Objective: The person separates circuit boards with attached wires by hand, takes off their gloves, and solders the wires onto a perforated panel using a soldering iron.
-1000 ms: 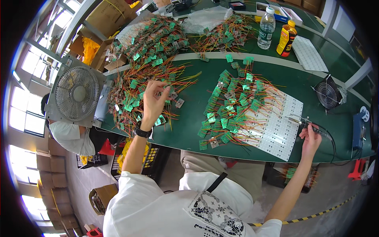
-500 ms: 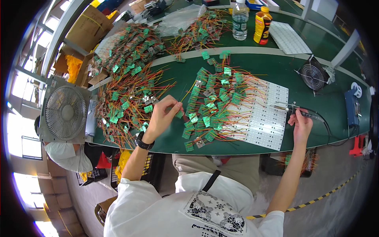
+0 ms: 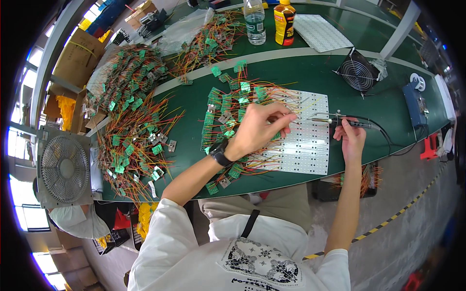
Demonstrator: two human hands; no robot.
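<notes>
My left hand (image 3: 266, 127) is closed in a pinch above the left part of the white perforated panel (image 3: 310, 155). Its fingertips hold a small wired circuit board, mostly hidden by the hand. In my right hand (image 3: 350, 138) is a soldering iron (image 3: 357, 124) with a thin metal feed tube, its tip pointing left over the panel's right part, close to my left fingertips. Green circuit boards (image 3: 208, 128) with red and yellow wires lie in rows left of the panel, their wires reaching over it.
A big heap of wired boards (image 3: 128, 150) covers the bench's left side, with more behind. A fan (image 3: 65, 167) stands far left. At the back are a water bottle (image 3: 255, 24), a yellow-labelled bottle (image 3: 284, 24), a second panel (image 3: 323, 33), a small black fan (image 3: 358, 72) and a blue solder feeder (image 3: 416, 104).
My left hand has moved right, from beside the left heap to above the panel, closer to the soldering iron. My right hand keeps its grip on the iron. The whole view has shifted.
</notes>
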